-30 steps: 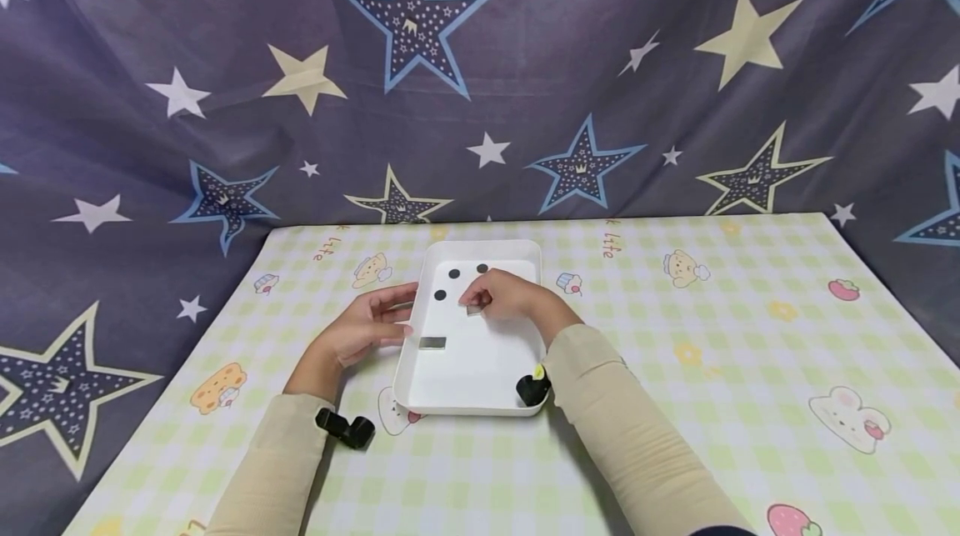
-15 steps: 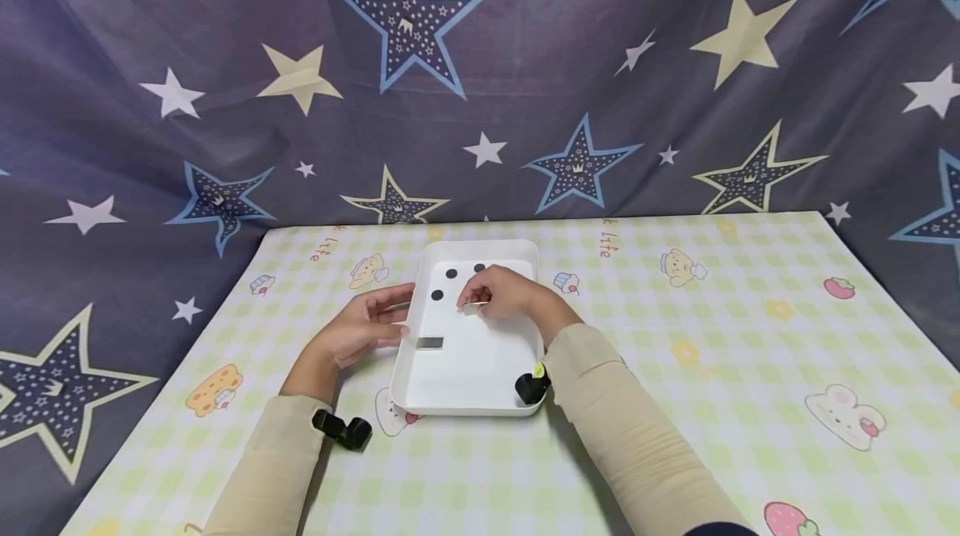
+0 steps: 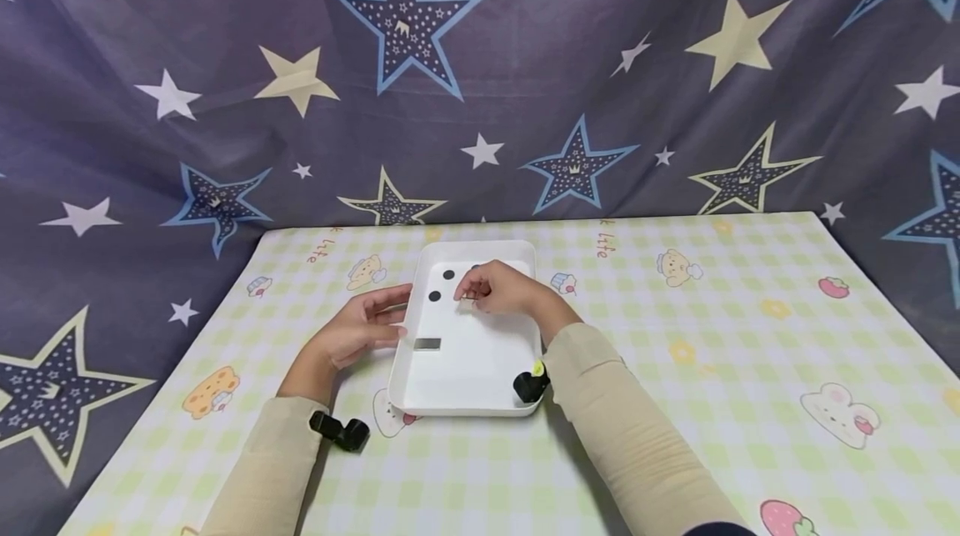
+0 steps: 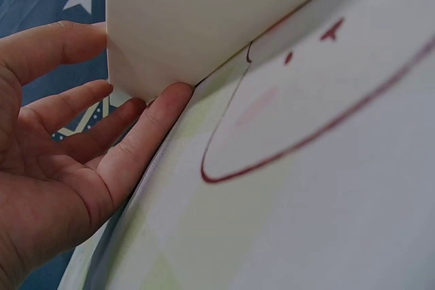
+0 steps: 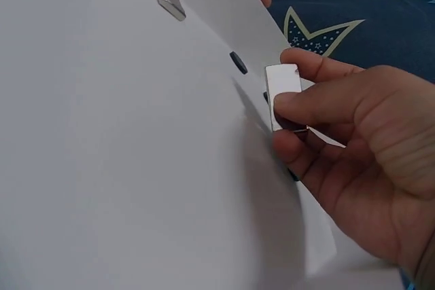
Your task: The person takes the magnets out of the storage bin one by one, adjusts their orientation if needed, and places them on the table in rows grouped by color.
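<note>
Over the far end of the white tray (image 3: 405,369), the right hand (image 3: 501,290) pinches a small shiny metal piece (image 5: 283,93) between thumb and fingers, with its long side standing up. Black dots (image 3: 434,296) lie just left of it, and a second metal piece (image 3: 427,343) lies flat, nearer the person. The left hand (image 3: 358,328) rests open, fingers against the tray's left wall.
</note>
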`<state>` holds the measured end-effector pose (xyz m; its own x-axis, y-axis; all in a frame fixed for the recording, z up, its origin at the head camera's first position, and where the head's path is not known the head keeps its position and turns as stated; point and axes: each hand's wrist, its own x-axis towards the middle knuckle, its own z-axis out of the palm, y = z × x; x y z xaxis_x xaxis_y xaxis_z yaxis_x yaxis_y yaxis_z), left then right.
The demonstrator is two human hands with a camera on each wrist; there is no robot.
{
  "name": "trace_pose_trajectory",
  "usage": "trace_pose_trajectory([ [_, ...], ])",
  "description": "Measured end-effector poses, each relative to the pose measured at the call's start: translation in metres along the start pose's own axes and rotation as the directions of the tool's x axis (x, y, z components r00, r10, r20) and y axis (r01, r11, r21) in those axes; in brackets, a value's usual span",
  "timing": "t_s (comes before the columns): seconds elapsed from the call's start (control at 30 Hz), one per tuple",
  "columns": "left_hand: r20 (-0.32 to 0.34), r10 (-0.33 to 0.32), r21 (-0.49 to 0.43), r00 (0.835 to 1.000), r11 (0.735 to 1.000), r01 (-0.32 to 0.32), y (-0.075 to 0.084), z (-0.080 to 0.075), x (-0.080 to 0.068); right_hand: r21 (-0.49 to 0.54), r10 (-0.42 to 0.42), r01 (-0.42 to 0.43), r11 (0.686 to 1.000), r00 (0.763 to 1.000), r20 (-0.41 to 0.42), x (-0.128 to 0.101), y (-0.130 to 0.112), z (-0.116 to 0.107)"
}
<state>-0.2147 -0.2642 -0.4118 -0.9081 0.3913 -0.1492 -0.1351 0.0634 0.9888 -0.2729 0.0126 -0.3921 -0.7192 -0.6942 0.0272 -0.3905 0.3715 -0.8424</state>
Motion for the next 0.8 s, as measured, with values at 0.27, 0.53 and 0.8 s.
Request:
trace_pose_trajectory([
  [0.27,0.005,-0.004,-0.006,1.0,1.0,0.004,-0.001,0.0,0.0,0.118,0.049,-0.048,0.992,0.999,-0.007,-0.004,-0.008,-0.008],
  [0.53,0.012,0.003,-0.006,1.0,1.0,-0.003,-0.001,-0.001,-0.002,0.154,0.071,-0.065,0.986,0.997,-0.035,-0.014,-0.014,-0.016],
  [0.8,0.017,0.008,-0.013,1.0,1.0,-0.007,-0.001,-0.001,0.0,0.187,0.034,-0.016,0.982,0.995,-0.094,-0.026,-0.015,-0.023],
])
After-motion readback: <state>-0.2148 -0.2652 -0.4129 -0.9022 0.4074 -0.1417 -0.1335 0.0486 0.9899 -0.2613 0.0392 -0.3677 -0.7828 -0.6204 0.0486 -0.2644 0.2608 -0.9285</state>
